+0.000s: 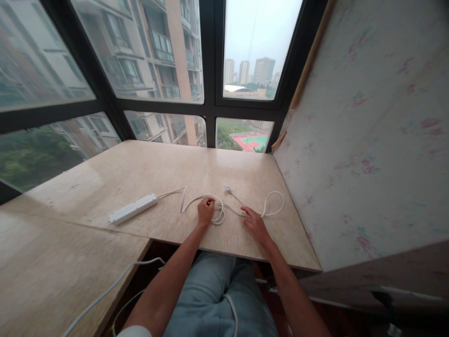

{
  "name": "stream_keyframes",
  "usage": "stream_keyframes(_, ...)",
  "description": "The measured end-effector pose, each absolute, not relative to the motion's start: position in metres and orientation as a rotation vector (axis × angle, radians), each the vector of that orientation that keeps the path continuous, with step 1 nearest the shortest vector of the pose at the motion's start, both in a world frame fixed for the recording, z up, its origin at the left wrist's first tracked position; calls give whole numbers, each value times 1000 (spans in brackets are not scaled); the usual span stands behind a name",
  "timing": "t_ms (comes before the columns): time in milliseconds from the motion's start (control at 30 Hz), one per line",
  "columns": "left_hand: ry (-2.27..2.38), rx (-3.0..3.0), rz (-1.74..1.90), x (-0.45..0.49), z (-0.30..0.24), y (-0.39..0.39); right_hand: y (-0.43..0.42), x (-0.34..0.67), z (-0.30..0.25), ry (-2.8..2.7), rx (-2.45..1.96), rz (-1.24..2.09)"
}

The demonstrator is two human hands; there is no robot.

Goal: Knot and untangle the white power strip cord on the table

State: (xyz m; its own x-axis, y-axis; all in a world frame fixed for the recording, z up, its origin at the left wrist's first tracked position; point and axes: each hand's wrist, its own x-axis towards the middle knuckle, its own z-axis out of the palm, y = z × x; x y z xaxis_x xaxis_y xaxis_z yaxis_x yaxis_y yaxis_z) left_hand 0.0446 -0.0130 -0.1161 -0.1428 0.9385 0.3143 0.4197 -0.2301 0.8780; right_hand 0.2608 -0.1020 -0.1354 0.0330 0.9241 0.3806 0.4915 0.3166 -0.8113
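Observation:
A white power strip (133, 209) lies at the left on the stone-look sill, and its white cord (182, 199) runs right into a small coil. My left hand (206, 210) is closed around part of that coil, with loops showing just to its right. My right hand (255, 224) rests by the cord farther right, thumb and fingers apart, the fingertips at or close to the strand; whether they press on it is hard to see. Beyond the right hand the cord makes a loose loop (275, 203). The plug (227, 189) lies on the sill between and beyond both hands.
Dark window frames (209, 110) border the far and left sides of the sill. A flowered wall (368, 140) rises at the right. Another pale cable (115, 283) crosses the lower sill at left and drops over its edge. The sill's front edge (238, 255) meets my lap.

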Motion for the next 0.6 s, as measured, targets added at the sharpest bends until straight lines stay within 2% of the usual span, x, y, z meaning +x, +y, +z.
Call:
stream_keyframes(300, 1535, 1638, 1353, 44, -115, -13, -120, 252, -131, -1379, -1280, 693)
stream_keyframes(600, 1497, 1597, 1386, 43, -115, -13, -136, 252, -122, -1106, -1438, 490)
